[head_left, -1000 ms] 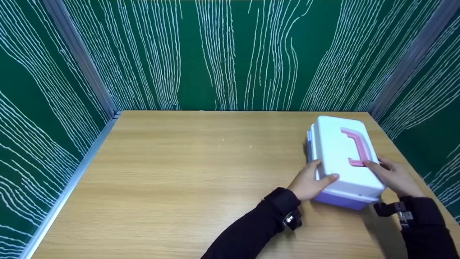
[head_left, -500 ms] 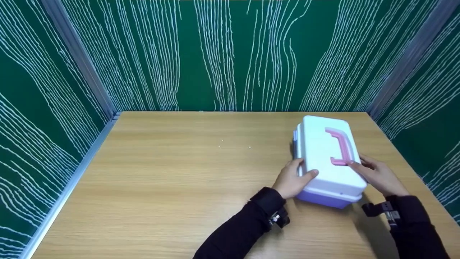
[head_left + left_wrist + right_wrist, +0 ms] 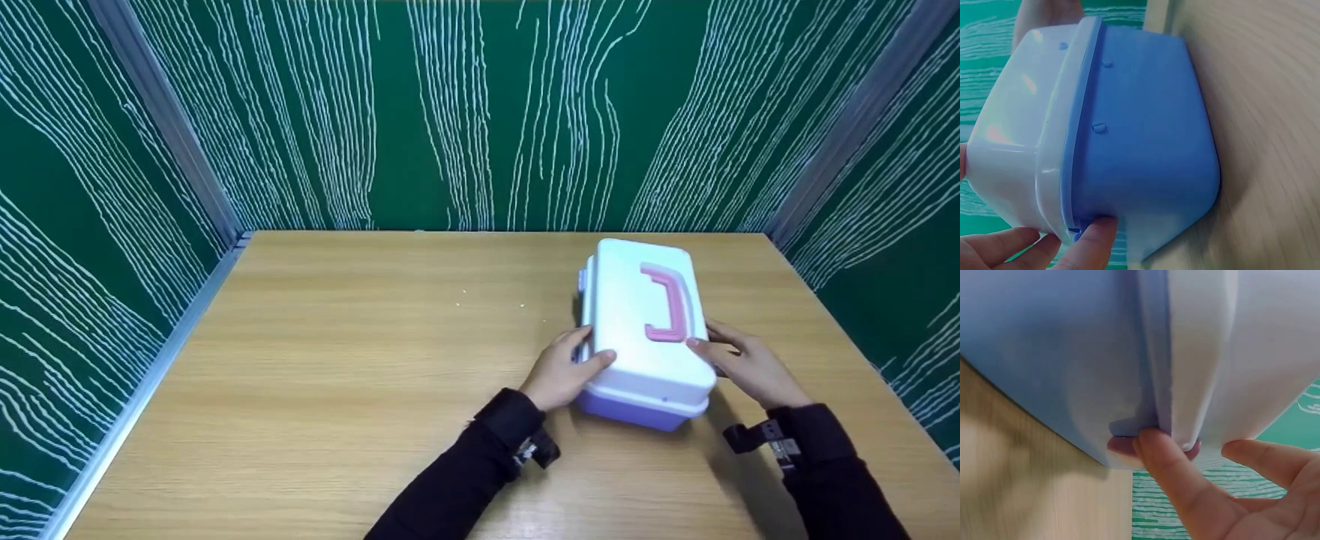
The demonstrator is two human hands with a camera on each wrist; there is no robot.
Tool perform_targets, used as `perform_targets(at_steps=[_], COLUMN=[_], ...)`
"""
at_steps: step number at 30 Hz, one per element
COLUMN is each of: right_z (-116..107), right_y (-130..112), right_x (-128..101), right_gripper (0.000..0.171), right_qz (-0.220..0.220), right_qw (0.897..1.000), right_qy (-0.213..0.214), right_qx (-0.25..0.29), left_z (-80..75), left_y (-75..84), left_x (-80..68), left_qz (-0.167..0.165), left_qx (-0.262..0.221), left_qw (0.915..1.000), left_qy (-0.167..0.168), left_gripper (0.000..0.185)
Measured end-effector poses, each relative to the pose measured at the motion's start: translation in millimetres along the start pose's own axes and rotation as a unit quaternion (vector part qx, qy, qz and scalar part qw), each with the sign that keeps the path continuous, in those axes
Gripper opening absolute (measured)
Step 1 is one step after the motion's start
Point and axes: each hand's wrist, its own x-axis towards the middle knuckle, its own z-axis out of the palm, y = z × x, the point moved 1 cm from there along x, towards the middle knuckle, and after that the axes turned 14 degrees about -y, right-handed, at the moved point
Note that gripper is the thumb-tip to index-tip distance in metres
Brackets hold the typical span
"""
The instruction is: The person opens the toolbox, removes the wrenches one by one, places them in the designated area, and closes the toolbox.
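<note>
Plainly no readable writing on the storage box: white lid, pink handle, blue base. Wooden table, green walls with white streaks. Box sits right of centre, between both hands; left hand and right hand each clasp a near corner, fingers curled against its sides.

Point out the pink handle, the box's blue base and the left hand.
handle (image 3: 670,302), head view, on its long bar.
base (image 3: 1145,129), left wrist view, on its blue side wall.
left hand (image 3: 559,373), head view, on the back of the hand.
</note>
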Motion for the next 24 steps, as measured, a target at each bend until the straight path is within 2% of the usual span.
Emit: perform_targets(at_steps=[5,12,18,24], right_z=[14.6,33.5,52.8,74.6], right_y=[-8.2,-18.6,-29.1,-39.0], right_x=[4.4,10.2,14.6,20.2], right_gripper=[0.084,0.070,0.069,0.064], right_qz=[-0.028,-0.096,-0.127,-0.147], right_qw=[0.999,0.994,0.990,0.984], right_qy=[0.007,0.016,0.025,0.043], right_qx=[0.015,0.049,0.056,0.091], left_z=[-14.6,-35.9,-52.2,-70.1], left_y=[-8.5,-18.5,-27.2,-38.2], left_x=[-13.3,-30.0,-43.4,-56.3], left_qz=[0.005,0.010,0.002,0.007], left_qx=[0.001,-0.008,-0.009,-0.007], left_qw=[1.0000,0.9999,0.9999,0.9999], left_qy=[-0.005,0.003,0.003,-0.004], left_gripper=[0.068,0.068,0.068,0.069])
